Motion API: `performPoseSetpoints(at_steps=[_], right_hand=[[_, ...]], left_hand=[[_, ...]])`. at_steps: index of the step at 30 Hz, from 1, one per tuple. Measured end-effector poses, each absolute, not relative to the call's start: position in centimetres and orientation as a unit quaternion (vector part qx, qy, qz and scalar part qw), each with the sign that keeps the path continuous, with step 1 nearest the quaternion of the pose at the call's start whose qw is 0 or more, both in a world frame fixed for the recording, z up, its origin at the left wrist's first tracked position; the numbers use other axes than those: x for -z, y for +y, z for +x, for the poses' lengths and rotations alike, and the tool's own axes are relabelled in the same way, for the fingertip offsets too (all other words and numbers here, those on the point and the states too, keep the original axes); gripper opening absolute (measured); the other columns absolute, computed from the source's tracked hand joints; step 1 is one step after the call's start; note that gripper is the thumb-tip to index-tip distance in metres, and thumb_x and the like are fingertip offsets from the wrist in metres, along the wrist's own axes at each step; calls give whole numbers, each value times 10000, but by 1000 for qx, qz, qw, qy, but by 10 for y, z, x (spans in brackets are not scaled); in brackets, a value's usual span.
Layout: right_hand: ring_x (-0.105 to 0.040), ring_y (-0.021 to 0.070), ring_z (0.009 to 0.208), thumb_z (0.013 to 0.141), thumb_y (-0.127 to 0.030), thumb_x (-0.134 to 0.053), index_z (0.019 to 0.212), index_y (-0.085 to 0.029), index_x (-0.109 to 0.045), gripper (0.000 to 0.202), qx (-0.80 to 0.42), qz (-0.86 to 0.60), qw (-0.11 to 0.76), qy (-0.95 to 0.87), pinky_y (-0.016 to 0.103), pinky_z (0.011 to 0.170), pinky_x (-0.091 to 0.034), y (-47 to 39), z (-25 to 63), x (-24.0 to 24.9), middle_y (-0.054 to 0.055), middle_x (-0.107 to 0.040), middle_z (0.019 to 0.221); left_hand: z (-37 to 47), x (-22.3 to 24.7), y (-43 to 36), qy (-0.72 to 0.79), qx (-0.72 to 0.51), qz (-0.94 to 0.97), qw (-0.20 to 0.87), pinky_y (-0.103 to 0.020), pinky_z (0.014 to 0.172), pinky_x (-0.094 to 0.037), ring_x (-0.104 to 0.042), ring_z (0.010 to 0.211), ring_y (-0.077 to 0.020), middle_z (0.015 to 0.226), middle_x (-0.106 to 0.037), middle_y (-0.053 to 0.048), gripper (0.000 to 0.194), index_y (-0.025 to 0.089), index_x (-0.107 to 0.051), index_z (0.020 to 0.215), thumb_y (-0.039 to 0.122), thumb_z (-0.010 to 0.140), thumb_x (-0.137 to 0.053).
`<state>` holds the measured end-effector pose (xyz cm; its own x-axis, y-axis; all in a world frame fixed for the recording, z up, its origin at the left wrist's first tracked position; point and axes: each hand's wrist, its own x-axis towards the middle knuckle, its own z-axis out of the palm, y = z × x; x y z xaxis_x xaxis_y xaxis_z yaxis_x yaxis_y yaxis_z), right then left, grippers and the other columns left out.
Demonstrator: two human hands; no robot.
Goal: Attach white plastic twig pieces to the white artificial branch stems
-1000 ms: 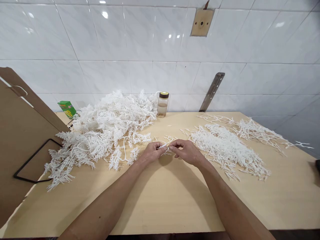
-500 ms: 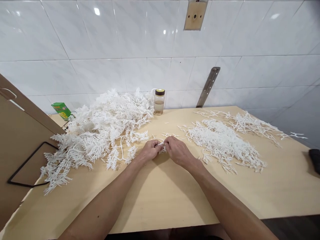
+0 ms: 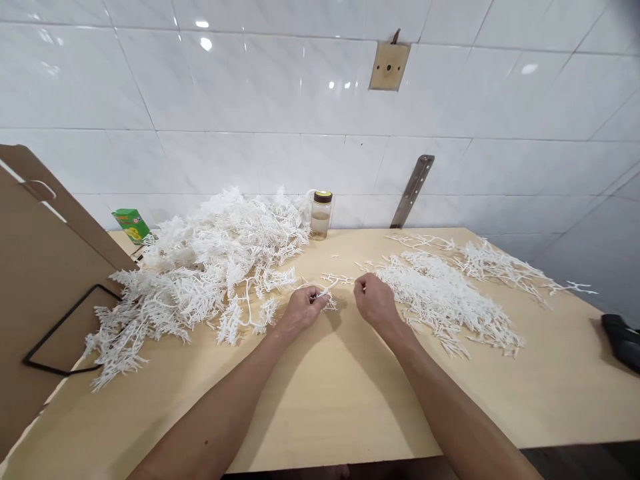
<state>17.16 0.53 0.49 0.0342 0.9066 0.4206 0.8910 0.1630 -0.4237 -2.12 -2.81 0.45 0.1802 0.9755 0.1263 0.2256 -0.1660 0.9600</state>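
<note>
My left hand pinches a small white artificial branch, whose twigs stick out past the thumb. To the right of it, my right hand is closed with its fingertips together; anything in them is hidden or too small to name. That hand is beside a flat pile of loose white sprigs. On the left spreads a large bushy heap of white plastic branches. A few thin bits of white twig lie on the table just beyond my hands.
A cardboard box stands at the left edge with a black wire frame against it. A green carton and a bottle of liquid stand by the tiled wall. Bare stems lie at the back right; a black object is at the right edge.
My right hand has moved away to the right from the branch, leaving it in my left hand. The whole view has tilted up slightly.
</note>
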Motion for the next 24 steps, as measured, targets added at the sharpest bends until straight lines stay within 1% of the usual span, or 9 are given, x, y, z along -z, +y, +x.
performPoseSetpoints(at_steps=[3,8,10,12,14,17,19,20,24], right_hand=[[-566,205,705,834,-158,-478,814,-188,-604,131,11,-697,323,-640,308,668,-384,10,198,-11,70,-637,752],[-602,226,819,786,-115,-500,891,-163,-669,205,56,-735,299,-606,334,708,-418,12,228,-17,145,-634,1056],[-616,235,834,813,-148,-506,933,-155,-678,210,57,-730,313,-605,346,743,-437,11,229,-19,148,-646,1036],[-628,234,796,849,-210,-517,986,-147,-668,213,43,-707,356,-610,362,769,-458,8,220,-23,133,-671,955],[-633,215,742,875,-280,-528,995,-152,-659,219,1,-647,417,-638,365,759,-490,3,204,-26,120,-688,939],[-644,193,750,907,-361,-519,1007,-185,-662,248,-111,-499,476,-715,319,639,-533,-8,173,-26,110,-694,1028],[-647,180,765,903,-361,-531,1056,-205,-667,258,-168,-435,459,-756,293,583,-537,-14,155,-24,101,-685,1121],[-649,173,756,895,-355,-544,1052,-209,-672,250,-184,-422,448,-767,281,568,-536,-17,149,-22,93,-692,1118],[-644,157,677,878,-361,-574,952,-212,-700,208,-244,-440,409,-761,249,519,-519,-19,143,-17,57,-731,918]], left_hand=[[-25,-3,-25,462,-430,591,503,-220,481,-261,-340,467,-73,510,-429,57,362,187,-475,645,499,788,-591],[-27,-6,-25,447,-427,539,572,-201,434,-212,-288,418,-53,486,-431,66,389,192,-462,672,529,771,-628],[-28,-8,-26,441,-425,532,585,-197,427,-198,-282,416,-49,489,-433,65,391,190,-456,668,521,771,-636],[-28,-9,-27,439,-423,530,589,-197,422,-192,-285,414,-46,491,-438,61,397,188,-447,657,518,774,-635],[-28,-9,-26,442,-421,531,588,-200,417,-190,-292,407,-47,488,-439,60,401,188,-447,653,522,776,-631],[-28,-8,-25,452,-423,536,574,-203,411,-192,-300,398,-49,475,-432,62,406,188,-452,645,529,770,-634],[-27,-7,-25,456,-427,534,569,-204,410,-199,-311,399,-51,471,-430,63,419,190,-452,644,545,762,-640],[-26,-7,-24,457,-429,532,569,-204,410,-201,-315,400,-53,469,-429,64,425,190,-455,648,555,756,-644],[-25,-8,-24,444,-433,538,570,-205,411,-206,-304,400,-52,462,-418,71,423,186,-485,664,565,742,-657]])
